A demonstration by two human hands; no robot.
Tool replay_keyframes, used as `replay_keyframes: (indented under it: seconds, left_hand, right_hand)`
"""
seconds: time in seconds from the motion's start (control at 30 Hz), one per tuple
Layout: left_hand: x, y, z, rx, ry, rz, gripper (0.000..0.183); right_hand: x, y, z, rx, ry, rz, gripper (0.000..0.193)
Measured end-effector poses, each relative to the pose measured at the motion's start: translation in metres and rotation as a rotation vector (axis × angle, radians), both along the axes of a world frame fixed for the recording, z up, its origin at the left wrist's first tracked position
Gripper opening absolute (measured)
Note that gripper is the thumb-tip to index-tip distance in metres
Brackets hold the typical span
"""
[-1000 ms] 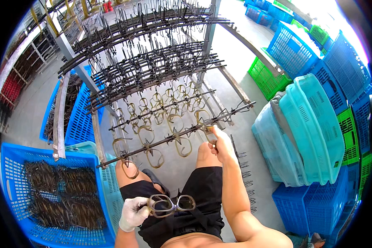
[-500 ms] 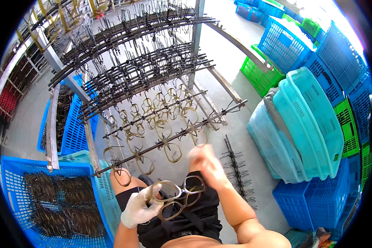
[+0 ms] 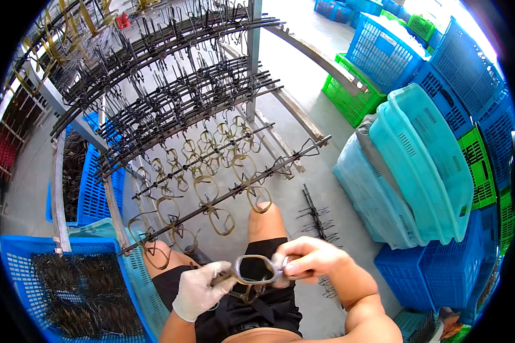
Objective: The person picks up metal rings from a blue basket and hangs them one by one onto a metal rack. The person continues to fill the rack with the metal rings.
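Head view places our two hands low in the frame, at about 6 o'clock, above the lap in black shorts [image 3: 252, 308]. We hold a grey-brown plastic spectacle frame [image 3: 253, 270] between them. Our left hand [image 3: 197, 291], in a white glove, curls its fingers around the frame's left end at about 7 o'clock. Our bare right hand [image 3: 309, 258] pinches the frame's right end between thumb and fingers, just right of the one lens opening that faces up. The frame is lifted clear of the shorts and lies roughly level. At 12 o'clock from the hands a long dark metal hanging bar [image 3: 223, 197] runs on a slant from lower left to upper right, with translucent amber spectacle frames [image 3: 220, 220] hooked along it. Further bars of the tall dark metal rack [image 3: 171, 86] rise behind it toward 11 o'clock, most of their hooks bare. At 8 o'clock stands a blue plastic crate [image 3: 17, 257] filled with dark frames. At 3 o'clock lean stacked teal plastic baskets [image 3: 423, 160], with blue and green crates [image 3: 349, 97] behind them toward 1 o'clock. A loose dark hook bar [image 3: 315, 214] lies on the grey concrete floor [image 3: 303, 74], just right of our bare knee.
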State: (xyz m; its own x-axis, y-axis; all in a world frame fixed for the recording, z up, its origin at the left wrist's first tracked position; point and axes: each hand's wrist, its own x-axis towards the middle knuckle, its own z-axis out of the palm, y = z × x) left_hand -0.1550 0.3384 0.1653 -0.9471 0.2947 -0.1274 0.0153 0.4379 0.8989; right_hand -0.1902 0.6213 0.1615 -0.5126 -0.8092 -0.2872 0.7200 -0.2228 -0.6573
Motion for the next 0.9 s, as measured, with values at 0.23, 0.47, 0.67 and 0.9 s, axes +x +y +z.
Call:
replay_keyframes:
  seconds: [0.23,0.47,0.67,0.9]
  left_hand:
    - [0.02,-0.009,-0.034,0.182,-0.04,0.025,0.037]
    - [0.024,0.0,-0.025,0.172,-0.216,-0.22,0.025]
    - [0.029,-0.002,-0.033,0.055,-0.251,-0.387,0.021]
    - [0.035,-0.003,-0.026,0.42,-0.546,-0.04,0.016]
  right_hand:
    - [-0.054,0.041,-0.009,0.128,0.435,-1.315,0.008]
    - [-0.106,0.005,-0.06,0.488,0.3,-1.051,0.018]
    - [-0.116,-0.006,-0.054,0.53,0.342,-1.137,0.014]
    - [-0.116,-0.006,-0.08,0.429,0.354,-1.217,0.026]
